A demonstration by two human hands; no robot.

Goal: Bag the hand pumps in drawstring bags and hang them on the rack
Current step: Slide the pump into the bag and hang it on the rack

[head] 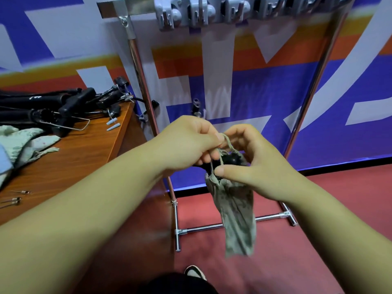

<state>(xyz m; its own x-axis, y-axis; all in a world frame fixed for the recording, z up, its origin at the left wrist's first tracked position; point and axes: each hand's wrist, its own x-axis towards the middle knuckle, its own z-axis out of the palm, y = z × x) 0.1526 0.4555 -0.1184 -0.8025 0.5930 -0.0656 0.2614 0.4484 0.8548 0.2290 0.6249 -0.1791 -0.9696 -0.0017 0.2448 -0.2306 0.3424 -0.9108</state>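
A: State of left hand?
B: Fingers curled, pinching the cord of the bag between thumb and forefinger. Cord loop drawn up over the fingers.

A: And right hand?
B: Closed on the bag at its gathered mouth, thumb tip pressed to the cloth just below the cord.

A: Location of pump?
B: Inside the bag, held in mid-air between the 2 hands. Black end showing out of the mouth, touching the cord; the rest hidden by cloth. Bag hanging down from the right hand, lower end blurred, well above the floor.

A: Position against the rack?
B: In front of it, between the 2 chrome uprights, apart from both. Grey hooks in a row along the top bar, well above the hands. Not yet hung.

A: Behind the rack?
B: Blue, orange and white banner, reaching down to the red floor.

A: Bench?
B: Wooden, to the left, just beside the rack's left upright. Heap of black pumps at the far end, touching one another. Pale bags lying near the left edge, 1 cord end trailing on the wood. 3 thin needles toward the near edge, apart from the heap.

A: Anything lower down?
B: 1 shoe on the floor, at the bottom of the view.
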